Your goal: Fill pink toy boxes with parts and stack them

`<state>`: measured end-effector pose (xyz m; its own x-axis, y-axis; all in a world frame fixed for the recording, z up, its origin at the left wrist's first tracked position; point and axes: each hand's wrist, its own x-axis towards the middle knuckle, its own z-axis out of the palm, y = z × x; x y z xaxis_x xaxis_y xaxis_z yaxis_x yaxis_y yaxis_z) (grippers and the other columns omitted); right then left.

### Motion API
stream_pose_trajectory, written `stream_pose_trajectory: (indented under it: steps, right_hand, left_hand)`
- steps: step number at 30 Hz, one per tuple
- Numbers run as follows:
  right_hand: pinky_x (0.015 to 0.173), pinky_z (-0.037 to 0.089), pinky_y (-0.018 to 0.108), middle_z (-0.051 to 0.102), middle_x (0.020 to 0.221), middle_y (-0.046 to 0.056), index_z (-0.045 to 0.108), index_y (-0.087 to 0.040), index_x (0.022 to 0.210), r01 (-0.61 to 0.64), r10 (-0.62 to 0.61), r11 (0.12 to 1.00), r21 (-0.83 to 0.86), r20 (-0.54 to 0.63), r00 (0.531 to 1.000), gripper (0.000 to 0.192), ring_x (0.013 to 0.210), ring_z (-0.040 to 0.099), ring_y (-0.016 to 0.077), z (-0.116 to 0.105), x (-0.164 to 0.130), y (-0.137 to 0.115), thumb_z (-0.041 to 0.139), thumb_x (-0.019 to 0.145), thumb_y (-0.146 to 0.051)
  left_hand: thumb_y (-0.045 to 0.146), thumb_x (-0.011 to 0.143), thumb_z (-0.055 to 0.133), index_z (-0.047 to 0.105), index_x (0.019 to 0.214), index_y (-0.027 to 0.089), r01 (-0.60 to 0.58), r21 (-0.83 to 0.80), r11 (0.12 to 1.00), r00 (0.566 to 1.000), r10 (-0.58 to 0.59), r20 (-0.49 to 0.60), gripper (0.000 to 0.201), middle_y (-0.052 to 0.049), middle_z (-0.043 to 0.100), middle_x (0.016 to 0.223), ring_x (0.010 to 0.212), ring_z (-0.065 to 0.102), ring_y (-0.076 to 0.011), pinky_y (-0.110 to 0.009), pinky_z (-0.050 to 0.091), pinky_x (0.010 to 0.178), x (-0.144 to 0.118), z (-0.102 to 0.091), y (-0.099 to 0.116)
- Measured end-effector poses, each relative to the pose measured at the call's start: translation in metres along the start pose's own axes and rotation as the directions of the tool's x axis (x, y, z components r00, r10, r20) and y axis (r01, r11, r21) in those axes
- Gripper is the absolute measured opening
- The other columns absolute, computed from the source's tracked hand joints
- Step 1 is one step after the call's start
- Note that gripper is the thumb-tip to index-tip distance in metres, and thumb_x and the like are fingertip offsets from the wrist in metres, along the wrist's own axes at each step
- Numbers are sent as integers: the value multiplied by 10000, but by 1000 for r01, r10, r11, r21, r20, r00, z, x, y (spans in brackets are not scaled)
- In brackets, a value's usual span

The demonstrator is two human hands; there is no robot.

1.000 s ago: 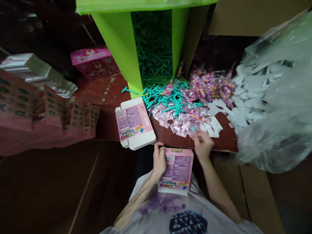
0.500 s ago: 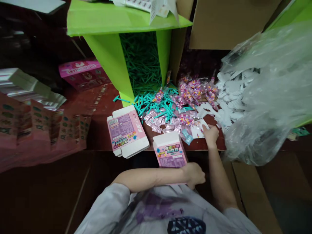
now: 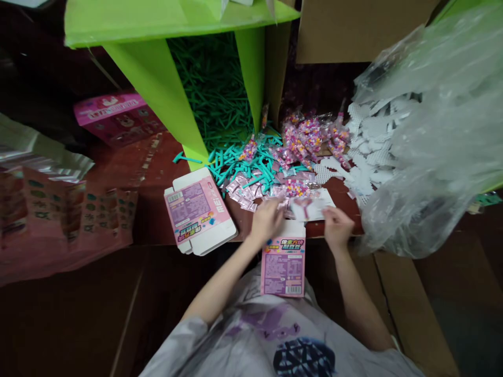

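A pink and purple printed box lies against my shirt, its white top flap pointing toward the table. My left hand is at the flap's left side, near the pink sachets; its fingers are blurred, and I cannot tell whether they hold anything. In my right hand, closed fingertips pinch a small white printed card, smeared by motion above the box opening. Another white sheet lies just behind that card. Bags of colourful beads and teal stick tools are heaped beyond the hands.
Left of me lies a flattish pink box with white flaps out. A green bin of teal sticks stands behind. White pegboard pieces and a plastic bag are at right; pink cartons and a magenta box are at left.
My left hand has moved from the box's lower right side up to its flap. The right hand has lifted the white card toward the box, which now sits more upright and further right.
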<state>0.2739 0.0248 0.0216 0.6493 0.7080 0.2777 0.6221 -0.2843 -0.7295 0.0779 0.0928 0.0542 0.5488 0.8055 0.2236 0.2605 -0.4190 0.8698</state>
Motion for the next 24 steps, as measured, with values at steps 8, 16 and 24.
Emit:
stream_pose_trajectory:
  steps: [8,16,24]
  right_hand:
    - [928,394,447,712,883,12,726,-305,895,367,-391,920,133,343,854,150,888,600,216,13,-20,-13,623,793,-268]
    - [984,323,442,578,1180,233,559,-9,1183,73,-53,943,-324,71,996,398,1129,491,286,-20,142,57,393,860,-171]
    - [866,346,403,599,1072,250,588,18,1084,161,-33,702,-694,195,980,322,1053,519,316,13,177,48,490,848,-178]
  left_hand:
    - [195,721,674,523,1272,200,-373,485,791,868,112,484,571,-121,482,1385,1252,413,-327,-476,268,1042,118,-1,-42]
    - [396,860,547,433,1360,143,-308,474,825,914,117,389,571,-195,466,1386,1266,431,-332,-462,248,1052,105,19,-60]
    - [482,880,470,369,1396,129,-204,366,908,979,180,98,633,-196,318,1466,1372,262,-311,-457,185,1114,93,-12,-98]
